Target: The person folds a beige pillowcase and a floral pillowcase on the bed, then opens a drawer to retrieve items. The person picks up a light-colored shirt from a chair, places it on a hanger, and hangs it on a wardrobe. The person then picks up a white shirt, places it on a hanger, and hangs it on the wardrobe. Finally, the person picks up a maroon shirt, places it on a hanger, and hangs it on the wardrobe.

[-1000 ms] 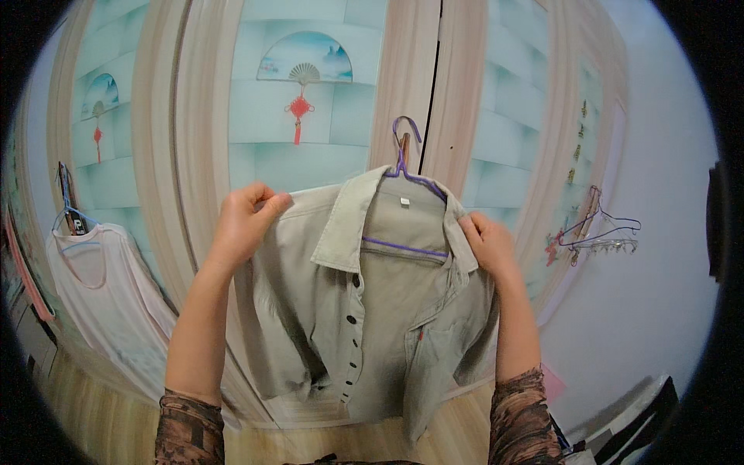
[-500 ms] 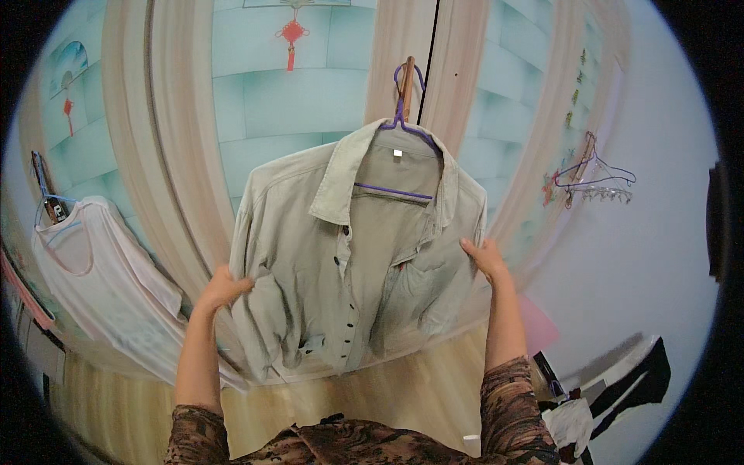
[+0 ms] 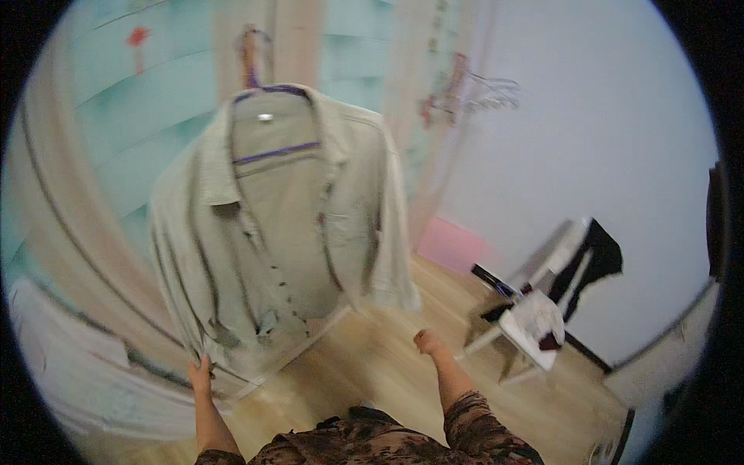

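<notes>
A light grey-green button-up shirt (image 3: 298, 201) hangs, unbuttoned at the front, on a purple clothes hanger (image 3: 279, 150). The hanger's hook goes over a wooden knob or handle (image 3: 249, 58) on the wardrobe front. Down at the shirt's lower left, my left hand (image 3: 200, 378) is closed on the end of its sleeve. My right hand (image 3: 428, 342) is below and to the right of the other sleeve's end, with a gap between them. Its fingers are curled in and nothing shows in them, though the picture is a little blurred.
A pale garment (image 3: 70, 364) hangs at the lower left. On the right stands a white chair (image 3: 535, 353) with clothes on it, and a pink panel (image 3: 453, 246) leans near the wall. Spare hangers (image 3: 488, 93) hang on the wardrobe's right side.
The view has swung to the right and down. My left hand has slid down to the sleeve's end. My right hand has let go of the shirt's right side and moved down, away from it.
</notes>
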`<action>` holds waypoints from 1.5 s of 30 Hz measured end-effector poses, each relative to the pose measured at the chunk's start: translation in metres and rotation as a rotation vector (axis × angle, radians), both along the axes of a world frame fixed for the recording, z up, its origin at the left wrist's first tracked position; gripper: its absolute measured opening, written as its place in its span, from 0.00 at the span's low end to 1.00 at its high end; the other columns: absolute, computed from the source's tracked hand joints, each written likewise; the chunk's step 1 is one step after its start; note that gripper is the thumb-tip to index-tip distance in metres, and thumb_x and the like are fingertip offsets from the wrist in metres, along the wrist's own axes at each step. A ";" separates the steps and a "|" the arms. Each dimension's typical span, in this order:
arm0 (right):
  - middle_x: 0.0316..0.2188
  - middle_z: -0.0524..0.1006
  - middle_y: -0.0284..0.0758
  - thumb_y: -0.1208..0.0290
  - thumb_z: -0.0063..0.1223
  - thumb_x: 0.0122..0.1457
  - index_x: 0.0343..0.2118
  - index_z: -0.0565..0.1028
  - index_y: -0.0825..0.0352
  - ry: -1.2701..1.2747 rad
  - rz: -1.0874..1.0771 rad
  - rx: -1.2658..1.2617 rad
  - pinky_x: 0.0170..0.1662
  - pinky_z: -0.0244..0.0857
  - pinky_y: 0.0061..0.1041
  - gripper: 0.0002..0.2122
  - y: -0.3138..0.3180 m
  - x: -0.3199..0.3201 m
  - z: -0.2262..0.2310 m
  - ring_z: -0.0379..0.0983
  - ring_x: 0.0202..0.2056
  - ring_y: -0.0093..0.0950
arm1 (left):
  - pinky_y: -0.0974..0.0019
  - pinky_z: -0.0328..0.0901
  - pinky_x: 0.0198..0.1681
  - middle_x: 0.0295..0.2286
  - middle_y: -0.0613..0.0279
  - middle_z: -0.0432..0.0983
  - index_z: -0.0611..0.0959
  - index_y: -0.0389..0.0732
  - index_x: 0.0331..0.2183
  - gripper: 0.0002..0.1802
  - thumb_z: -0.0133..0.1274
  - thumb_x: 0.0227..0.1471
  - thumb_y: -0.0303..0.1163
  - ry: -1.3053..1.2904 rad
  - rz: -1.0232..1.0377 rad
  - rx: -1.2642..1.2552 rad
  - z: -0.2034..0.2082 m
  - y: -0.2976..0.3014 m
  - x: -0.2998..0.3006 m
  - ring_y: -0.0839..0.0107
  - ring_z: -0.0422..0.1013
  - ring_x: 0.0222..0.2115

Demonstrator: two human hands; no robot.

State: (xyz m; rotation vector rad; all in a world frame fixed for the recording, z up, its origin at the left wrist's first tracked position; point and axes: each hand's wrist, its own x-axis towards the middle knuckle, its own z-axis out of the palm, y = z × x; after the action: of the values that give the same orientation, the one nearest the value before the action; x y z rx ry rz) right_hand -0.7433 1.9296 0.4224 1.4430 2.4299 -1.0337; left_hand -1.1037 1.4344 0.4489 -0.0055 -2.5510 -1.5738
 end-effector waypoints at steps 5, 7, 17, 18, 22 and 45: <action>0.22 0.75 0.35 0.66 0.42 0.51 0.29 0.72 0.69 -0.208 0.007 -0.291 0.22 0.64 0.28 0.11 -0.061 0.145 -0.090 0.71 0.22 0.26 | 0.67 0.57 0.13 0.13 0.62 0.64 0.69 0.40 0.16 0.15 0.50 0.42 0.39 -0.631 0.000 0.087 -0.175 -0.059 0.017 0.72 0.62 0.14; 0.22 0.75 0.35 0.65 0.42 0.51 0.29 0.73 0.69 -0.208 -0.065 -0.376 0.23 0.65 0.28 0.12 -0.086 0.218 -0.114 0.71 0.22 0.26 | 0.67 0.55 0.09 0.14 0.61 0.64 0.69 0.39 0.15 0.14 0.49 0.43 0.36 -1.029 -0.015 0.015 -0.191 -0.025 0.042 0.70 0.60 0.10; 0.20 0.74 0.36 0.66 0.42 0.50 0.26 0.73 0.67 -0.005 -0.597 -0.545 0.21 0.66 0.28 0.10 -0.183 0.435 -0.139 0.70 0.18 0.26 | 0.68 0.55 0.11 0.21 0.55 0.69 0.71 0.34 0.27 0.06 0.45 0.45 0.27 -1.096 -0.780 -0.341 -0.087 0.285 0.226 0.70 0.61 0.12; 0.19 0.74 0.37 0.67 0.43 0.50 0.24 0.72 0.67 -0.035 -0.624 -0.596 0.20 0.66 0.27 0.09 -0.178 0.445 -0.148 0.70 0.17 0.26 | 0.68 0.56 0.12 0.21 0.55 0.69 0.71 0.34 0.28 0.07 0.45 0.45 0.28 -0.966 -0.894 -0.326 -0.081 0.318 0.249 0.71 0.61 0.12; 0.23 0.75 0.38 0.66 0.42 0.52 0.33 0.71 0.69 -0.123 -0.948 -0.768 0.23 0.66 0.26 0.12 -0.150 0.467 -0.109 0.71 0.22 0.25 | 0.69 0.61 0.16 0.23 0.55 0.71 0.73 0.33 0.29 0.12 0.48 0.46 0.34 -0.830 -1.144 -0.341 -0.059 0.409 0.337 0.72 0.65 0.16; 0.22 0.75 0.36 0.62 0.44 0.51 0.33 0.70 0.69 0.172 -0.905 -0.702 0.25 0.66 0.25 0.14 0.180 0.496 -0.150 0.71 0.22 0.26 | 0.70 0.61 0.17 0.18 0.60 0.71 0.75 0.35 0.26 0.11 0.47 0.45 0.34 -0.777 -1.489 -0.792 -0.144 0.742 0.443 0.73 0.65 0.16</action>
State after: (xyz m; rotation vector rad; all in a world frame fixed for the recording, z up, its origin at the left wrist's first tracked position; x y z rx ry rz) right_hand -0.2478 2.1099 0.2721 2.1819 1.1339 -1.9491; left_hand -0.6607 2.1766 0.3048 -2.1196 -3.8075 -0.3780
